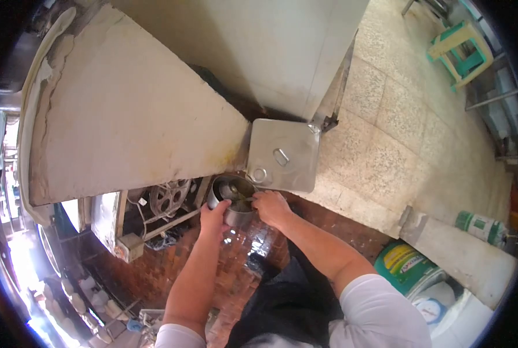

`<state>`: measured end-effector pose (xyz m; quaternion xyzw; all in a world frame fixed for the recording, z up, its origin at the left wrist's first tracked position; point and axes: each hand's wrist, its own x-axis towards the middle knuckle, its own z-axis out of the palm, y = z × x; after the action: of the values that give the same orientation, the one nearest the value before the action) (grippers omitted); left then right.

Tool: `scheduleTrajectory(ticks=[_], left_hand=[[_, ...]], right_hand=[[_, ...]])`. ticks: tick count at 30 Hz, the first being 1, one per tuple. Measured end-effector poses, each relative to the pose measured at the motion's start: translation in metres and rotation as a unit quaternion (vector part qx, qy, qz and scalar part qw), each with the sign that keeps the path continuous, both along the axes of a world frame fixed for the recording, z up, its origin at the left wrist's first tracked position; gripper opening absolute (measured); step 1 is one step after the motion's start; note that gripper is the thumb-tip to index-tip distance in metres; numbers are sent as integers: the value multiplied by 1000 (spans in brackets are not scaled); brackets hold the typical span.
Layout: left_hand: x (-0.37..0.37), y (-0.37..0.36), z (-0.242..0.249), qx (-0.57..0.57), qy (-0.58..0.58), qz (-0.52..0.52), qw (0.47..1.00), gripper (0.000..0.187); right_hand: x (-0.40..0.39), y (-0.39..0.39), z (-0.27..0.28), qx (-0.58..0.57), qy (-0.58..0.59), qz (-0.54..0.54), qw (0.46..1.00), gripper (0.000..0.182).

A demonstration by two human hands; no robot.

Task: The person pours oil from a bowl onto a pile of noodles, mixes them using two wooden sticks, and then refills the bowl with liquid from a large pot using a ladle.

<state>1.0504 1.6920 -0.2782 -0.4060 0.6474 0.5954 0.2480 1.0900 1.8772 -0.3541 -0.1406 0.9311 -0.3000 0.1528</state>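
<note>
Likely stiff, the pot (pixel 240 218) is best rim-held, as by the left hand (pixel 213 219); opposite, a utensil (pixel 245 199) is grasped by the right hand (pixel 271 207).

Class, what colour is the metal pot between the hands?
The metal pot is silver-grey, shown best in the head view.

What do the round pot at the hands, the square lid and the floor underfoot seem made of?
The pot looks like dull metal, steel or aluminium: grey wall, soft highlights. The square lid seems satin metal, probably stainless steel, given its pale sheen. The floor looks like brick or tile, reddish with fine joints; its shine could be glaze or water.
</note>
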Motion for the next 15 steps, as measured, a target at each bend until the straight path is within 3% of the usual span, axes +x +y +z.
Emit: scheduleTrajectory(ticks=[15], left_hand=[[-2, 8, 3, -48, -1, -18, 999, 73]], right_hand=[[-6, 3, -8, -17, -22, 21, 999, 19]])
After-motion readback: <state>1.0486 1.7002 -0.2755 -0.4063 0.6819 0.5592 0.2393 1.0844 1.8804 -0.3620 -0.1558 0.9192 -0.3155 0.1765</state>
